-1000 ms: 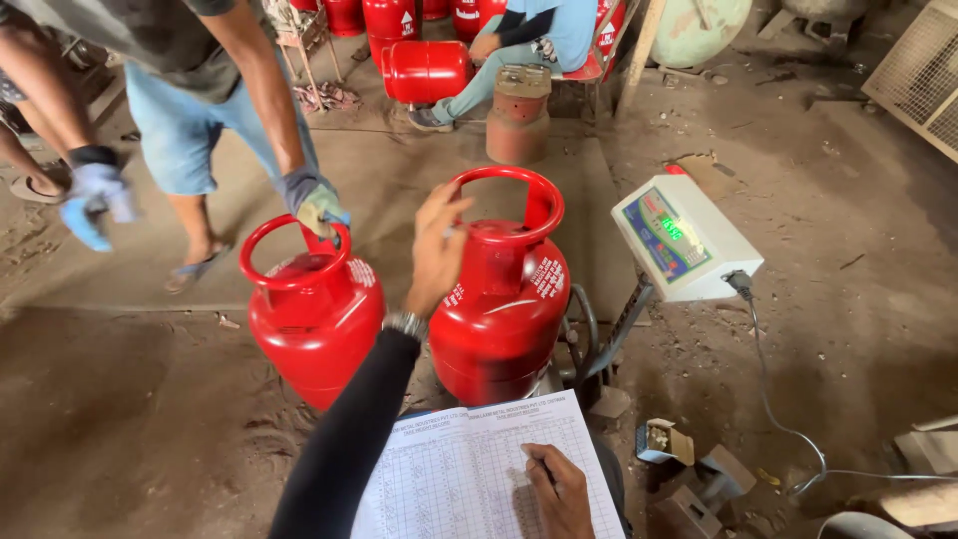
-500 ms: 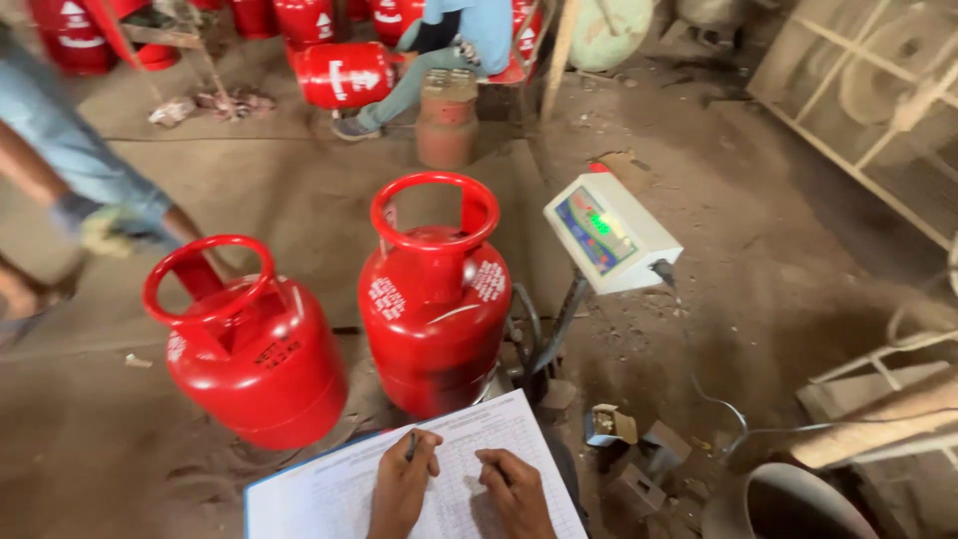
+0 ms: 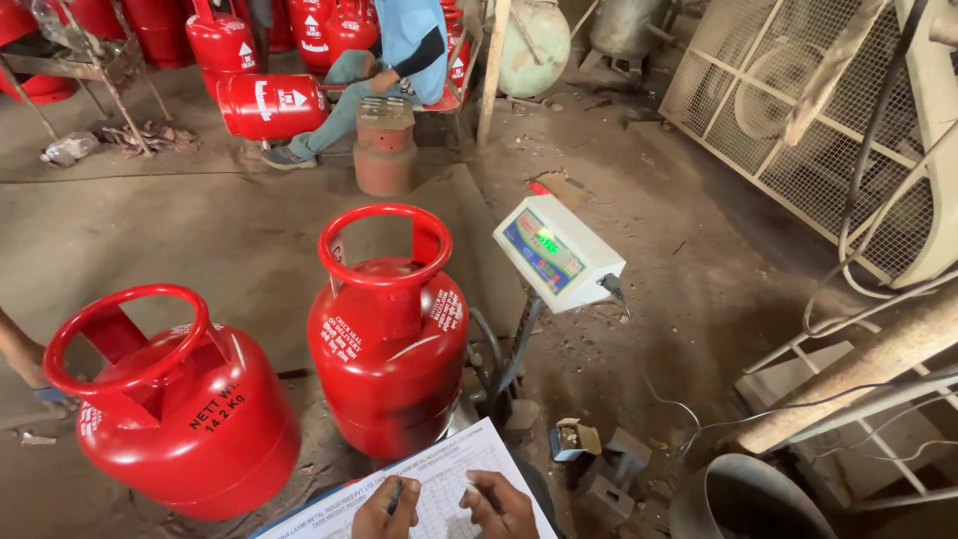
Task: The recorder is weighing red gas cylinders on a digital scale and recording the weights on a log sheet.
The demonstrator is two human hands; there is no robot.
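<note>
Left hand [image 3: 386, 509] fingers curled around pen [image 3: 395, 496], right hand [image 3: 499, 504] fingers narrow, resting on printed log sheet [image 3: 439, 494] at bottom edge. Red gas cylinder [image 3: 387, 339] just beyond sheet, beside scale display [image 3: 557, 252]. Second cylinder [image 3: 175, 409] left. Dusty concrete floor [image 3: 230, 240], wire-mesh guard [image 3: 798, 130] right.

Single view, head-mounted. The camera sits at the wearer's head and looks steeply down and forward across a dirt workshop floor. The wearer's left hand [image 3: 384, 509] and right hand [image 3: 499, 507] enter at the bottom edge, close to the lens, resting on a printed sheet [image 3: 439, 477]. Just beyond them, in the near field, stand a red gas cylinder [image 3: 387, 334] at centre and a second red cylinder [image 3: 175, 404] to the left; a scale display [image 3: 557, 252] lies right of centre. The far field, along the top edge, takes in a seated person [image 3: 394, 60] and a wire-mesh guard [image 3: 798, 130]. No second view shares the scene.
</note>
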